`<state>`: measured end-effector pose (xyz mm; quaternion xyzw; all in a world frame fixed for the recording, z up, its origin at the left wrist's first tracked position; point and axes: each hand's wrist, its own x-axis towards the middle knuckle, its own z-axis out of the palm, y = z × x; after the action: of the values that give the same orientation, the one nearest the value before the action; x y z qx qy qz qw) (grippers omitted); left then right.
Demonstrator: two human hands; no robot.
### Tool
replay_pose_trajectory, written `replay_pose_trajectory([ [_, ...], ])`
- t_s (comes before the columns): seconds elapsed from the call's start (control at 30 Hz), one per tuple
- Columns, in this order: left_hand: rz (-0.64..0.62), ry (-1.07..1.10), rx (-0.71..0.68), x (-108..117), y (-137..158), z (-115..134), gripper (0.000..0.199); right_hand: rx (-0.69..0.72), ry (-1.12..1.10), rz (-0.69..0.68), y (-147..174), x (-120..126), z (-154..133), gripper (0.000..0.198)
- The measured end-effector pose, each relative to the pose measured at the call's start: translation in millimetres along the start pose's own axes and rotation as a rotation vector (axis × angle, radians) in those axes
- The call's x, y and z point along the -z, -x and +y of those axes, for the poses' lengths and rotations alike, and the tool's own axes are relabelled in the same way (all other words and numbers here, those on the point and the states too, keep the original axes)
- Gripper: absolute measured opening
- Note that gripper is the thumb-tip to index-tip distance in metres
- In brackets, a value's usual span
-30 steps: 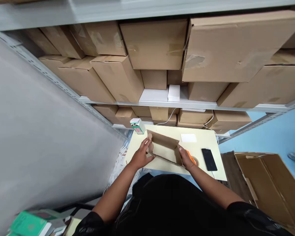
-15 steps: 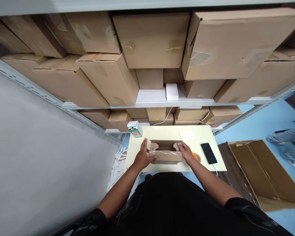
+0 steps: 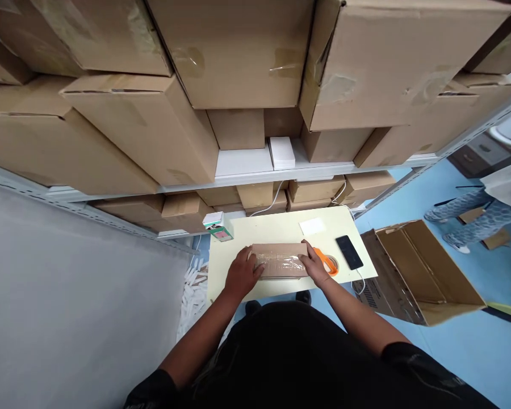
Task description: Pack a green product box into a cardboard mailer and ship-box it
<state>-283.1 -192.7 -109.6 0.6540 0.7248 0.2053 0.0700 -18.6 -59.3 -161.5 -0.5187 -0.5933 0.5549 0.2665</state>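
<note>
A small brown cardboard box [image 3: 280,251] lies on the pale yellow table [image 3: 264,227], its top closed and a strip of shiny clear tape across it. My left hand [image 3: 243,274] grips the box's left end, thumb on the top near the tape. At the opposite end my right hand [image 3: 314,264] holds the box, thumb on top and fingers along the far side. Just right of that hand are orange-handled scissors [image 3: 322,257] and a roll of tape [image 3: 333,263], partly overlapping each other. The inside of the box is hidden.
On the table stand a green-and-white carton [image 3: 219,226], a white paper [image 3: 312,226] and a black phone [image 3: 349,252] with a cable. Shelves of cardboard boxes [image 3: 234,57] rise behind. A large open carton [image 3: 426,272] sits on the floor at right, near another person's legs [image 3: 468,218].
The small box was open at the top with its flaps up; now the top is closed. Both hands remain at its ends. The view has shifted, and more of the other person shows.
</note>
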Motion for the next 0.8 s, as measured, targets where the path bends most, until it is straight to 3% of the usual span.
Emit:
replay_pose_trajectory([
  [0.1, -0.019, -0.014, -0.133, -2, -7, 10, 0.029, -0.024, 0.031, -0.043, -1, 6, -1, 0.067],
  [0.2, -0.057, -0.017, -0.190, -5, -12, 22, 0.034, 0.107, 0.169, -0.021, 3, 29, 6, 0.057],
  [0.27, -0.037, -0.047, -0.169, -9, -13, 29, 0.033, 0.223, 0.394, 0.065, 8, 55, 19, 0.051],
  [0.33, -0.009, -0.073, -0.149, -13, -15, 36, 0.033, 0.227, 0.701, 0.121, 12, 79, 36, 0.047],
  [0.4, 0.013, -0.079, -0.147, -17, -17, 40, 0.032, 0.180, 0.969, 0.062, 14, 94, 53, 0.041],
  [0.5, 0.019, -0.069, -0.186, -21, -20, 42, 0.031, 0.163, 1.227, -0.035, 10, 94, 68, 0.033],
  [0.63, 0.023, -0.065, -0.214, -21, -24, 38, 0.029, 0.220, 1.322, -0.007, 5, 79, 69, 0.026],
  [0.8, 0.046, -0.086, -0.210, -22, -26, 38, 0.027, 0.295, 1.140, 0.078, 9, 84, 49, 0.022],
])
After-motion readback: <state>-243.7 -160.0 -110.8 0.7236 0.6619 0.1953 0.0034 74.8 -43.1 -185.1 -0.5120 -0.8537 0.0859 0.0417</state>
